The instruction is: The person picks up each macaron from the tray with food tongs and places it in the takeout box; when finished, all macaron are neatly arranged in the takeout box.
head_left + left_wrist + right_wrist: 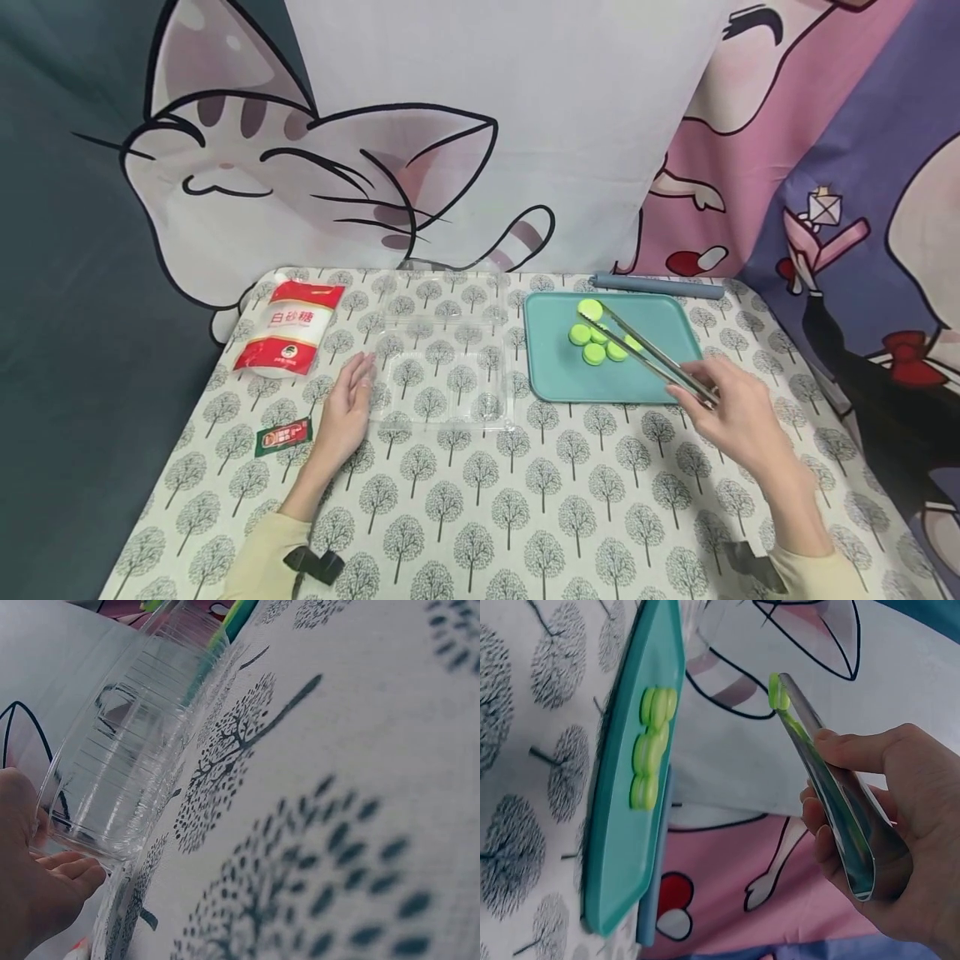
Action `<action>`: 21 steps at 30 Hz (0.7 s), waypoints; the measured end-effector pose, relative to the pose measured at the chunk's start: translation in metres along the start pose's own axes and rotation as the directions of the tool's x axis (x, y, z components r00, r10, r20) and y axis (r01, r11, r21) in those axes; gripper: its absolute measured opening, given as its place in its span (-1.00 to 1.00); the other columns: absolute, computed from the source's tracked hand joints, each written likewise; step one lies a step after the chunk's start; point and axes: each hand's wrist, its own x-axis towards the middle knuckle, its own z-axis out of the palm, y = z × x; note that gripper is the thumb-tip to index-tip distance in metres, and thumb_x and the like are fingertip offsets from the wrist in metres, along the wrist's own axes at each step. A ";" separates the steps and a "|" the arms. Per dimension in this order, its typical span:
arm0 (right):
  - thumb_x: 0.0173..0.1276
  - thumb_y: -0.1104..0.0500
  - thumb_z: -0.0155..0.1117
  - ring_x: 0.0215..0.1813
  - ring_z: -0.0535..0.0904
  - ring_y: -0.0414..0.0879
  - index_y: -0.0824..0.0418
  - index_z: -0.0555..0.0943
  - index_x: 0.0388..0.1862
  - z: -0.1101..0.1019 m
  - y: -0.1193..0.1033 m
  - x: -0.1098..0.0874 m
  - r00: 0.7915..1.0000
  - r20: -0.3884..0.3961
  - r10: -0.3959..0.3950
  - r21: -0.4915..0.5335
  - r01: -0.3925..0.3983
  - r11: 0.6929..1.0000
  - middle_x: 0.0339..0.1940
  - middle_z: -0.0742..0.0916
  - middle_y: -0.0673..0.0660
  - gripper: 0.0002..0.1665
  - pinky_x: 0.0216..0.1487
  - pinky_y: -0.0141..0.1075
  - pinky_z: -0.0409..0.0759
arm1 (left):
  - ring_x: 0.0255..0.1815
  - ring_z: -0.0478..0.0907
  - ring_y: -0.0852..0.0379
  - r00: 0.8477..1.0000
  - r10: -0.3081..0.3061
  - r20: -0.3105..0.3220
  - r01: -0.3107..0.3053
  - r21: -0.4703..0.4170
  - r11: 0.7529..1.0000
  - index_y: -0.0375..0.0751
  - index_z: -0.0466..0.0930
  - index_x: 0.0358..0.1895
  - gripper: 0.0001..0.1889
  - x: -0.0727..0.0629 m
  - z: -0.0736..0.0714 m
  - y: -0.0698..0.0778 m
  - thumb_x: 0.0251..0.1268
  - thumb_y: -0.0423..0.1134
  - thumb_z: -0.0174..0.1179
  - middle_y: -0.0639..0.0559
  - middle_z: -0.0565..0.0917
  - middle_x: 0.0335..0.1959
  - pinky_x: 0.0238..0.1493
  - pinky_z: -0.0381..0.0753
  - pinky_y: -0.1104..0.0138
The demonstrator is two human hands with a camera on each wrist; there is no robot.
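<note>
My right hand [731, 408] grips metal tongs [847, 817] near their joined end. Between the tong tips sits a green macaron [778, 691], held up off the teal tray [543, 375]. Several more green macarons [594, 354] lie together on that tray, below the tongs. At the left, my left hand [347, 408] rests against the side of a clear plastic box [442, 375], its fingers fairly straight along the near-left edge. In the left wrist view the transparent wall of the box [120, 765] stands beside the fingertips.
A red and white sugar bag [288, 329] lies at the back left. Nearer, a small green and red packet [283, 437] sits left of my left forearm. Behind the tray lies a blue-grey rod [660, 287]. A tree-patterned cloth [480, 508] covers the table.
</note>
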 end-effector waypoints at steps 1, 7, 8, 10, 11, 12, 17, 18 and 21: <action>-0.04 0.32 0.61 -0.46 0.52 -0.15 0.30 0.68 -0.18 0.002 -0.001 0.003 1.000 -0.004 -0.011 0.009 0.011 1.000 -0.44 0.71 0.09 -0.60 -0.48 -0.54 0.49 | 0.54 0.32 -0.11 1.000 0.001 -0.001 -0.001 -0.001 1.000 -0.29 0.01 0.61 -0.44 0.000 0.000 0.000 0.66 -0.27 -0.17 -0.16 0.27 0.58 0.52 0.27 0.41; -0.03 0.33 0.61 -0.46 0.51 -0.15 0.31 0.68 -0.18 0.018 -0.008 0.018 0.998 -0.024 -0.062 0.065 0.064 0.996 -0.44 0.71 0.09 -0.60 -0.42 -0.59 0.43 | 0.54 0.33 -0.13 1.000 -0.005 0.008 0.005 0.007 1.000 -0.25 0.00 0.61 -0.43 0.002 0.001 0.000 0.65 -0.29 -0.15 -0.18 0.27 0.58 0.58 0.28 0.21; -0.02 0.34 0.61 -0.47 0.50 -0.16 0.32 0.68 -0.18 0.021 -0.009 0.020 0.998 -0.020 -0.067 0.083 0.068 0.994 -0.44 0.70 0.09 -0.61 -0.43 -0.59 0.43 | 0.54 0.33 -0.14 1.000 -0.010 0.010 0.010 0.012 1.000 -0.25 0.00 0.62 -0.43 0.002 0.001 0.001 0.65 -0.30 -0.15 -0.18 0.27 0.58 0.57 0.29 0.19; 0.01 0.35 0.60 -0.46 0.49 -0.18 0.33 0.67 -0.18 0.026 -0.013 0.025 0.997 -0.007 -0.076 0.115 0.077 0.990 -0.42 0.70 0.10 -0.63 -0.46 -0.56 0.46 | 0.53 0.34 -0.15 1.000 -0.017 0.012 0.017 0.020 1.000 -0.27 0.00 0.61 -0.43 0.002 0.002 0.002 0.65 -0.30 -0.15 -0.21 0.27 0.58 0.57 0.32 0.16; 0.02 0.35 0.59 -0.46 0.49 -0.18 0.33 0.66 -0.19 0.029 -0.015 0.027 0.997 0.002 -0.080 0.122 0.080 0.989 -0.42 0.70 0.11 -0.64 -0.47 -0.53 0.48 | 0.53 0.34 -0.16 1.000 -0.022 0.012 0.022 0.022 1.000 -0.27 0.00 0.61 -0.43 0.001 0.002 0.002 0.65 -0.30 -0.16 -0.21 0.27 0.58 0.57 0.33 0.15; 0.03 0.34 0.59 -0.45 0.49 -0.19 0.33 0.66 -0.19 0.032 -0.016 0.029 0.996 0.011 -0.084 0.124 0.082 0.989 -0.41 0.70 0.11 -0.65 -0.48 -0.51 0.50 | 0.53 0.34 -0.16 1.000 -0.025 0.011 0.025 0.025 0.999 -0.27 0.00 0.61 -0.43 0.001 0.002 0.002 0.65 -0.30 -0.16 -0.22 0.27 0.57 0.56 0.33 0.14; 0.10 0.30 0.57 -0.43 0.49 -0.18 0.33 0.66 -0.17 0.044 -0.026 0.040 0.993 0.048 -0.106 0.129 0.099 0.987 -0.39 0.69 0.12 -0.66 -0.49 -0.41 0.55 | 0.52 0.35 -0.15 1.000 -0.025 0.006 0.025 0.029 0.999 -0.26 0.00 0.61 -0.43 0.000 0.002 -0.001 0.65 -0.30 -0.17 -0.22 0.28 0.57 0.55 0.33 0.19; 0.10 0.29 0.57 -0.43 0.50 -0.18 0.33 0.65 -0.16 0.047 -0.027 0.042 0.992 0.053 -0.113 0.133 0.105 0.986 -0.39 0.70 0.12 -0.66 -0.49 -0.40 0.56 | 0.52 0.35 -0.15 1.000 -0.023 0.006 0.023 0.028 0.999 -0.27 0.00 0.61 -0.43 0.000 0.001 -0.001 0.65 -0.30 -0.17 -0.21 0.28 0.57 0.55 0.33 0.20; 0.13 0.28 0.56 -0.42 0.51 -0.17 0.33 0.65 -0.15 0.054 -0.032 0.048 0.990 0.070 -0.125 0.156 0.112 0.981 -0.39 0.69 0.11 -0.67 -0.48 -0.39 0.58 | 0.52 0.35 -0.15 1.000 -0.019 0.006 0.019 0.023 1.000 -0.27 -0.01 0.61 -0.43 0.000 0.001 -0.001 0.65 -0.30 -0.17 -0.21 0.29 0.57 0.54 0.34 0.22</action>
